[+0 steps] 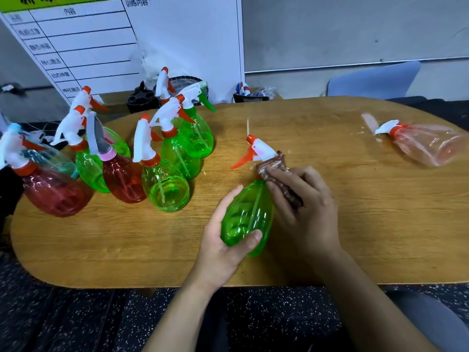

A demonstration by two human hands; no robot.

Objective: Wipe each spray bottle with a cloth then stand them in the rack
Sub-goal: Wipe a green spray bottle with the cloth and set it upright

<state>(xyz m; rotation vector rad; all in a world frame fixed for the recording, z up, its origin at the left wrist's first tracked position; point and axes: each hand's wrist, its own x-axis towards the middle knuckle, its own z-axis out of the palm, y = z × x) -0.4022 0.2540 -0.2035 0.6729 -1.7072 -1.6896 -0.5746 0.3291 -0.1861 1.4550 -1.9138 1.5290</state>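
On a rounded wooden table (152, 250), a left hand (223, 240) grips the base of a translucent green spray bottle (247, 217), tilted with its nozzle pointing away. The right hand (304, 207) presses a brown cloth (274, 168) against the neck. Wiped bottles cluster left.

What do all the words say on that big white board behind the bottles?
"内容": header cell on the white board.
"训练内容": top of the board, right of the table.
"动态伸展": left column; the other left-column cells are too blurred to read surely.
Green banner on top: cut off, unreadable.
Spray bottles: no labels seen.
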